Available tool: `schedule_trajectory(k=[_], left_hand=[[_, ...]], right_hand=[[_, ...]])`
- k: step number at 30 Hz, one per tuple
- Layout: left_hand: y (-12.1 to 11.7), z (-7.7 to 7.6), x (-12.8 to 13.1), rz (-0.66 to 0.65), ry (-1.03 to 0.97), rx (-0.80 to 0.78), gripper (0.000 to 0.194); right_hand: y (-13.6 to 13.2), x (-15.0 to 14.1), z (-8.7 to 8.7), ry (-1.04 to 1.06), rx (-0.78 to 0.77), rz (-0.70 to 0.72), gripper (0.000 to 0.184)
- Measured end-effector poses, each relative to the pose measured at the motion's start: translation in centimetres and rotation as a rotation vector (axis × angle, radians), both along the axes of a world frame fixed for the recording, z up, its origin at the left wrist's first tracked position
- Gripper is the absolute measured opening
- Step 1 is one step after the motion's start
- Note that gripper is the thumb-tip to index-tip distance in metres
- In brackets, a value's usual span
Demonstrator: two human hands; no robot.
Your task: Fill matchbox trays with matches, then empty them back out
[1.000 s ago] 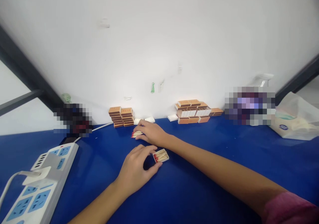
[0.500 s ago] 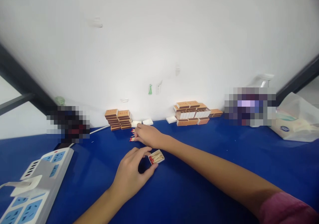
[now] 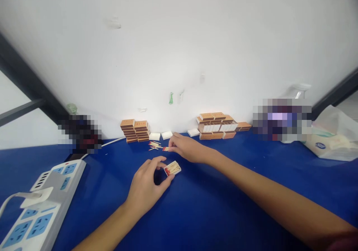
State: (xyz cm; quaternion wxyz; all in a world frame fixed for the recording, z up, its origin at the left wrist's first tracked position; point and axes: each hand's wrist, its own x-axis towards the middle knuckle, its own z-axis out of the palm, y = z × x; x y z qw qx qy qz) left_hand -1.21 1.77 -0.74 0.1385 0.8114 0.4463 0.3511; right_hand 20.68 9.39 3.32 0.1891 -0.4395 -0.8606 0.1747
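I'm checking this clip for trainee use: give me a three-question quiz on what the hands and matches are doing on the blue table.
1. True or false: the left hand steadies an open match tray filled with red-tipped matches.
2. What does the right hand pinch at its fingertips? A) a closed matchbox B) a few matches C) the power strip
3. Fill in: the loose matches lie on the table in front of the stacked ____ by the wall.

Key: 1 true; 2 B; 3 matchboxes.
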Motion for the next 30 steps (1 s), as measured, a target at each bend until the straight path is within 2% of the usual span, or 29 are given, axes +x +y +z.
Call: schedule_trajectory(k=[4, 9, 15, 30], left_hand=[[0.0, -0.1, 0.1, -0.037, -0.016, -0.068, 0.046], [0.0, 0.1, 0.1, -0.04, 0.0, -0.096, 0.055], [0.1, 0.2, 0.2, -0.069, 0.015, -0.088, 0.057], [-0.4, 0.4, 0.3, -0.096, 0.054, -0.04, 0.056]], right_hand=[[-3.2, 1.4, 0.4, 0.045, -0.065, 0.015, 0.014], [-5.9, 1.1, 0.5, -0.053, -0.071, 0.04, 0.011], [-6.2, 1.0, -0.3, -0.095, -0.027, 0.059, 0.011], [-6.4, 1.9, -0.4, 0.005, -0.099, 0.066, 0.01]])
